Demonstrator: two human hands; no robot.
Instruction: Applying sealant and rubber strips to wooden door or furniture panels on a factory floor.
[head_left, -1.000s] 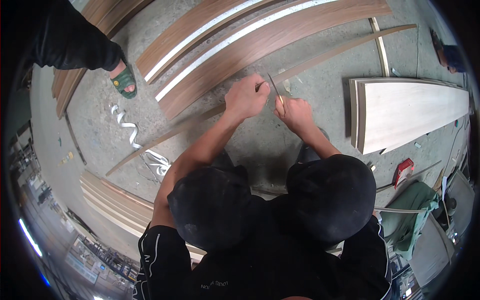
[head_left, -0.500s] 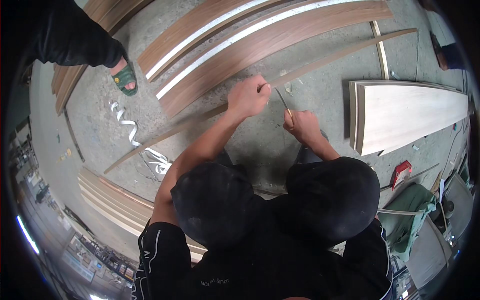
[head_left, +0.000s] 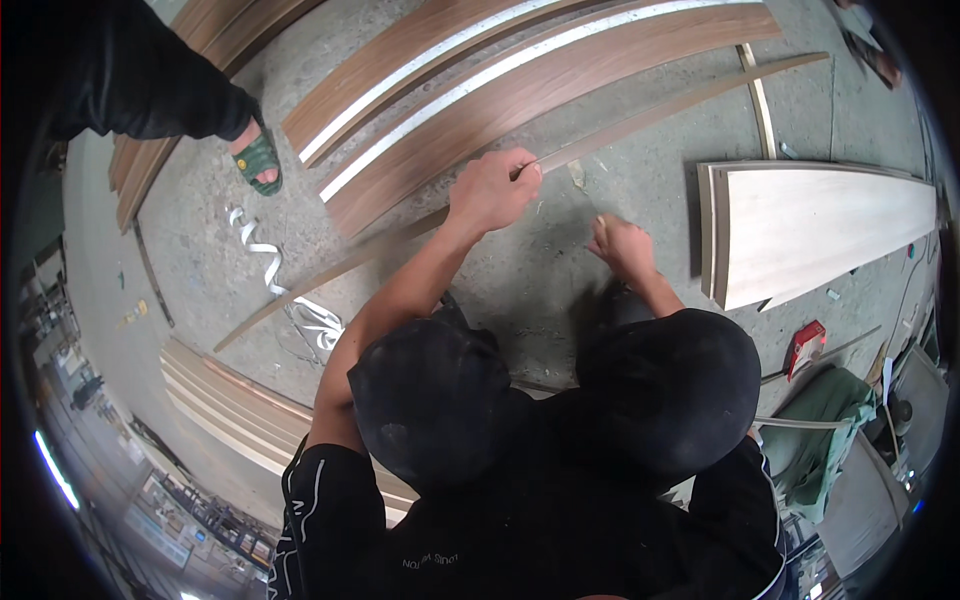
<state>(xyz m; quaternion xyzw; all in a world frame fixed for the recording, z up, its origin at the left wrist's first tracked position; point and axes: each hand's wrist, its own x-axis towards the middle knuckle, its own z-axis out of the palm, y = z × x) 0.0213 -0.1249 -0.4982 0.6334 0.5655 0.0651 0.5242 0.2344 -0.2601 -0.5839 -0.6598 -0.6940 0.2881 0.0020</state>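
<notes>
A long, thin wood strip [head_left: 650, 122] stretches diagonally above the floor, from the lower left to the upper right. My left hand [head_left: 492, 190] is closed around its middle, the thumb and fingers pinching its edge. My right hand [head_left: 622, 248] is closed in front of my right knee, apart from the strip. The slim metal tool with a yellowish handle that showed in this hand earlier is barely visible now, blurred or turned away. Just beyond the strip lies a brown wood-grain board [head_left: 540, 95] with a white edge.
Pale panels [head_left: 820, 235] are stacked at right, near a red box [head_left: 806, 350] and a green cloth [head_left: 825, 425]. A curled white strip [head_left: 262, 250] and a co-worker's sandaled foot [head_left: 257, 165] are at left. More boards [head_left: 225, 405] lie lower left; a batten [head_left: 758, 105] is at upper right.
My right hand has moved right and away from the strip, and the tool's blade no longer shows clearly beside it. My left hand keeps its grip in nearly the same place.
</notes>
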